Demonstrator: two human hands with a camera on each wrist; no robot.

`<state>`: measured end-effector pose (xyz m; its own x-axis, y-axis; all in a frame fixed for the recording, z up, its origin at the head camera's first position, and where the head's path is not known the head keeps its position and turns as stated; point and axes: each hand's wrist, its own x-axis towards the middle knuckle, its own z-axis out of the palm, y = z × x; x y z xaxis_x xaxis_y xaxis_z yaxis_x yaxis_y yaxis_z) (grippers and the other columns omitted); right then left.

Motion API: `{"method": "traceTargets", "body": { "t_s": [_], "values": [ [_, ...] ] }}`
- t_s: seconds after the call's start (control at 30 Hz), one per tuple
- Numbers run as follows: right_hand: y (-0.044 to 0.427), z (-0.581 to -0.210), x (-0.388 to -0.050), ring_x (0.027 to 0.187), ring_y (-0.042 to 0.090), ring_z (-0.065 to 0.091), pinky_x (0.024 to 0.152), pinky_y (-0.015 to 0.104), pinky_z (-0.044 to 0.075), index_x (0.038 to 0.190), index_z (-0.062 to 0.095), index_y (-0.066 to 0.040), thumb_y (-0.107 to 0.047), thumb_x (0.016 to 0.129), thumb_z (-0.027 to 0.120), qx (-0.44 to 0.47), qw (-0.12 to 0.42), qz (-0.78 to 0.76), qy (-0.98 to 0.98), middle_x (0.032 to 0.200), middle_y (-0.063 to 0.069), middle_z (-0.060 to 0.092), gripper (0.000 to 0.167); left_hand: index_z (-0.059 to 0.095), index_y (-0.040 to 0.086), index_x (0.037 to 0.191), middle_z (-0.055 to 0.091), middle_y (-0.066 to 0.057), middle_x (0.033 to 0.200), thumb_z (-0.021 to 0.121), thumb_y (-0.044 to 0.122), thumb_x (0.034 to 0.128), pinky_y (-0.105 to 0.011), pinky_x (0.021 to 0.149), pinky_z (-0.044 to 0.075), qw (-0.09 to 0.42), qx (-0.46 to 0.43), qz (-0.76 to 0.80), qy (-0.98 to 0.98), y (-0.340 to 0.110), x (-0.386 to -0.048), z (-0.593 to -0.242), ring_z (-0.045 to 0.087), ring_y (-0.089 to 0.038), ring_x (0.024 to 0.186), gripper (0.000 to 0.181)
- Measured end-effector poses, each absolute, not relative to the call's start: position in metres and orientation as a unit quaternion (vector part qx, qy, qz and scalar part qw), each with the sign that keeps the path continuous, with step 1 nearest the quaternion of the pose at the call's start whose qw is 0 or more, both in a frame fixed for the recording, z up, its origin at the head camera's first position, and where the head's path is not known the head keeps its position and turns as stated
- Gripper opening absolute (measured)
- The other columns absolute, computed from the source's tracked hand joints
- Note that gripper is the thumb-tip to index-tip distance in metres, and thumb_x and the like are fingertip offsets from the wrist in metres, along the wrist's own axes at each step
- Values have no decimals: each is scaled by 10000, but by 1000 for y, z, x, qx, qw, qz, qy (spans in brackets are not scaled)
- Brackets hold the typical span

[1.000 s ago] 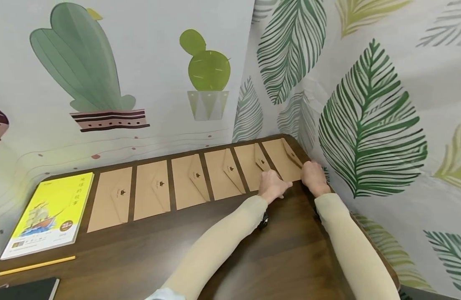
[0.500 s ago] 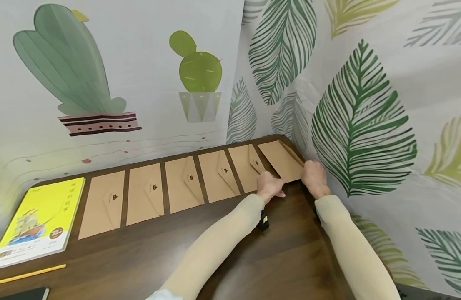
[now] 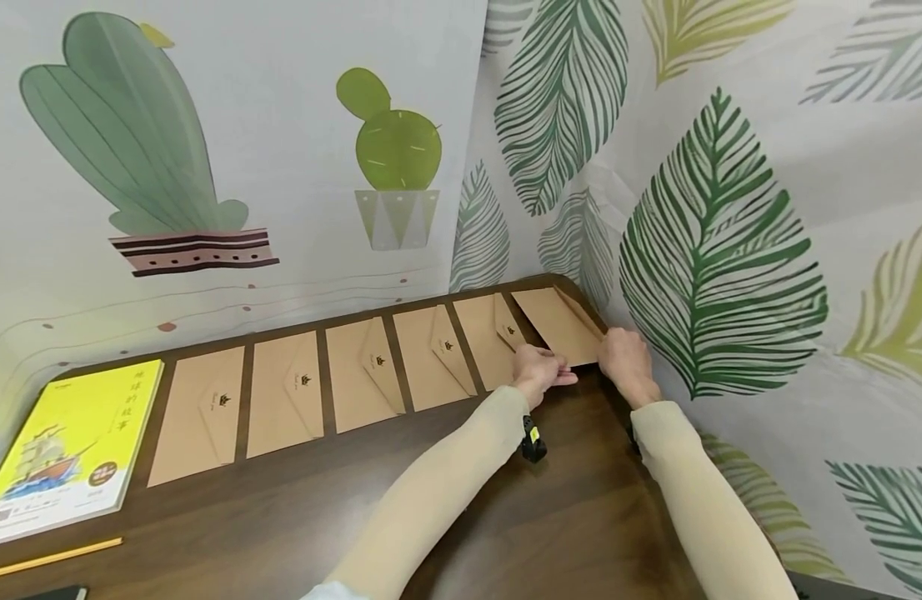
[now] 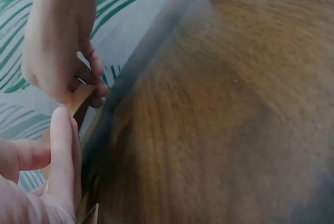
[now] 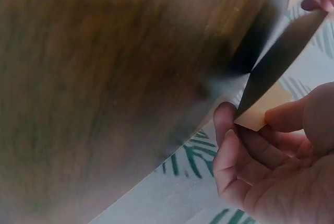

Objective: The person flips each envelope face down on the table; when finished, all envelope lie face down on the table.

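Pinching the end envelope (image 3: 554, 323) by its corner at four o'clock, the right hand (image 3: 628, 360) has its thumb and fingers curled around the paper. The left hand (image 3: 538, 372) sits at the same envelope's seven o'clock corner, its index finger straight along the paper in the left wrist view and its thumb close by; I cannot tell whether they pinch the paper or only touch it. Held between both hands, the end envelope is tilted, its near edge lifted off the tabletop (image 3: 461, 500) over a dark shadow, while its flap runs down the three o'clock side. It lies at one o'clock from the middle of the head view, near the rounded corner of the tabletop. From it, five flat brown envelopes (image 3: 365, 375) stretch in a row toward eight o'clock, narrow strips of dark wood between them, each printed with a small crown. Beyond the last of these, at eight o'clock, lies a yellow and white book (image 3: 71, 450) with a sailing ship on its cover. A yellow pencil (image 3: 52, 558) lies near the book's six o'clock edge, and below it the corner of a dark object (image 3: 59, 594) is cut off by the frame. Both arms wear cream sleeves (image 3: 438, 492). Behind, a cactus-patterned wall (image 3: 296, 100) spans ten to twelve o'clock, and leaf prints (image 3: 724, 250) fill the wall from one to four.
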<state>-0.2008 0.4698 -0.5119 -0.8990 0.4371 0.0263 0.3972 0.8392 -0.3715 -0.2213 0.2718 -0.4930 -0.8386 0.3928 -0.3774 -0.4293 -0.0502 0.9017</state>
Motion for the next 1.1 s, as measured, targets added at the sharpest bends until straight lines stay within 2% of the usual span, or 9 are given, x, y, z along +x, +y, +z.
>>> {"method": "traceTargets", "body": {
  "t_s": [0.13, 0.3, 0.37, 0.47, 0.53, 0.63, 0.77, 0.83, 1.1],
  "values": [
    [468, -508, -195, 797, 467, 667, 680, 543, 525, 757, 643, -14, -272, 1130, 481, -225, 84, 236, -942, 792, 250, 681, 482, 672, -96, 1210, 749, -146, 796, 677, -104, 957, -274, 660, 672, 280, -20, 720, 634, 273, -220, -495, 713, -125, 549, 253],
    [470, -507, -193, 678, 316, 545, 607, 409, 419, 597, 563, -129, -327, 1070, 599, -248, 95, 283, -922, 605, 61, 557, 514, 678, -35, 1066, 703, -86, 736, 693, -103, 960, -267, 652, 668, 281, -40, 713, 641, 277, -217, -493, 734, -143, 558, 128],
    [470, -508, -194, 743, 322, 593, 650, 410, 460, 633, 643, -121, -315, 1020, 638, -262, 100, 288, -916, 675, 73, 638, 433, 682, -23, 997, 699, -78, 729, 700, -106, 956, -276, 664, 672, 280, -44, 710, 644, 278, -214, -490, 777, -190, 600, 94],
    [466, -505, -192, 958, 428, 674, 807, 517, 544, 841, 764, -36, -300, 982, 645, -271, 104, 294, -911, 939, 202, 763, 322, 698, -30, 932, 727, -110, 766, 698, -122, 944, -297, 704, 683, 277, -47, 706, 650, 280, -212, -487, 839, -291, 739, 92],
    [465, -504, -193, 1071, 492, 676, 894, 598, 553, 980, 777, 17, -298, 964, 654, -271, 111, 300, -908, 1096, 282, 766, 338, 709, -33, 912, 770, -155, 828, 705, -118, 937, -297, 713, 683, 277, -53, 698, 658, 281, -212, -486, 847, -331, 816, 89],
    [465, -505, -196, 1144, 518, 671, 961, 636, 554, 1071, 762, 45, -294, 946, 678, -276, 132, 307, -901, 1178, 322, 753, 371, 719, -49, 939, 806, -240, 951, 711, -108, 937, -286, 697, 678, 280, -62, 693, 662, 281, -213, -488, 844, -348, 849, 59],
    [470, -508, -199, 1085, 489, 679, 876, 582, 574, 1037, 769, 27, -288, 923, 699, -277, 168, 313, -893, 1078, 288, 774, 342, 723, -73, 995, 799, -308, 1048, 711, -87, 952, -287, 674, 676, 281, -67, 701, 651, 282, -212, -490, 844, -354, 831, 46],
    [472, -508, -199, 1032, 465, 688, 779, 498, 575, 1021, 773, 17, -286, 911, 714, -271, 183, 319, -890, 1009, 253, 790, 328, 715, -54, 957, 794, -318, 1053, 720, -83, 951, -292, 663, 675, 281, -73, 709, 643, 284, -211, -492, 844, -351, 797, 30],
    [459, -484, -195, 864, 354, 701, 678, 391, 515, 1004, 780, -3, -244, 894, 745, -253, 204, 319, -890, 866, 158, 802, 267, 681, 33, 853, 805, -303, 1063, 808, 8, 932, -300, 672, 676, 293, -81, 713, 632, 285, -207, -492, 844, -339, 796, 152]
  ]
}}
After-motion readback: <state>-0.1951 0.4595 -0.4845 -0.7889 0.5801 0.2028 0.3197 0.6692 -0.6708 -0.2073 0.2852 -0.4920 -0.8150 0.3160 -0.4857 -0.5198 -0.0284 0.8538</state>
